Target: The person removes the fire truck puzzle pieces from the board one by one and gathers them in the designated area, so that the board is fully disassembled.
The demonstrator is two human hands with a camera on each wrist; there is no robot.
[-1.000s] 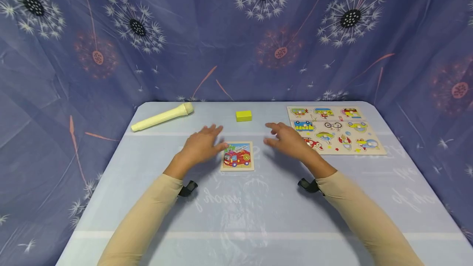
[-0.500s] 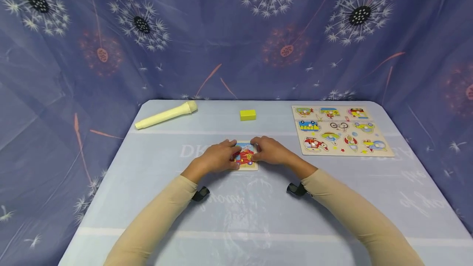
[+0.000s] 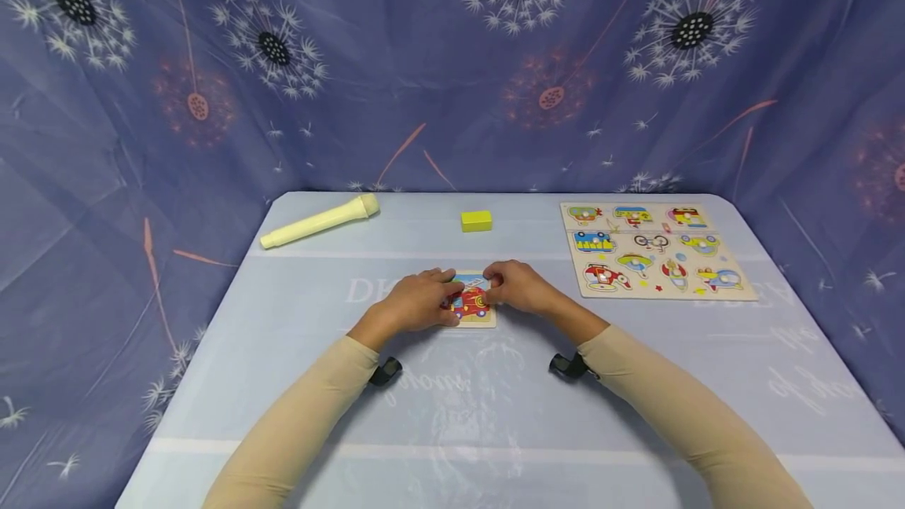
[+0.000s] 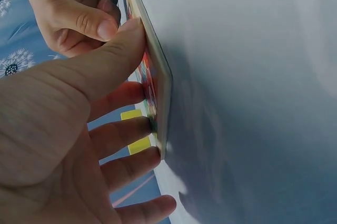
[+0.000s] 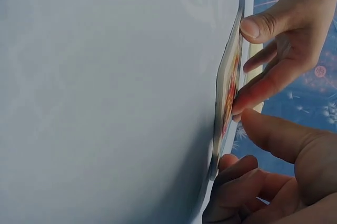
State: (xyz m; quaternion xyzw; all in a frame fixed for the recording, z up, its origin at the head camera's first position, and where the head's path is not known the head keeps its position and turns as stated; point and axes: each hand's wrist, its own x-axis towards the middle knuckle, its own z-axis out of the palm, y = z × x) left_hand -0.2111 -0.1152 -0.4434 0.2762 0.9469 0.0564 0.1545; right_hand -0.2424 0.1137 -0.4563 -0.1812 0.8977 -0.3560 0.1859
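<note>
A small square wooden jigsaw puzzle (image 3: 471, 306) with a red fire truck picture lies flat on the table in the head view. My left hand (image 3: 419, 301) rests on its left side; in the left wrist view the thumb lies over the near edge and the fairly straight fingers (image 4: 129, 132) reach across the board. At the puzzle's right side is my right hand (image 3: 522, 287), with bent fingers (image 5: 237, 169) right at the edge and its thumb apart from them in the right wrist view. I cannot tell whether it pinches the board.
Behind the puzzle stands a yellow block (image 3: 477, 221). A cream toy microphone (image 3: 320, 222) lies at the back left. At the back right is a wooden peg puzzle board (image 3: 661, 251) with several vehicle pieces. A dandelion-patterned curtain (image 3: 396, 61) hangs beyond the table (image 3: 452, 415).
Both hands have come down and inward from above the puzzle's sides to its left and right edges. Over the last half second they have hardly moved.
</note>
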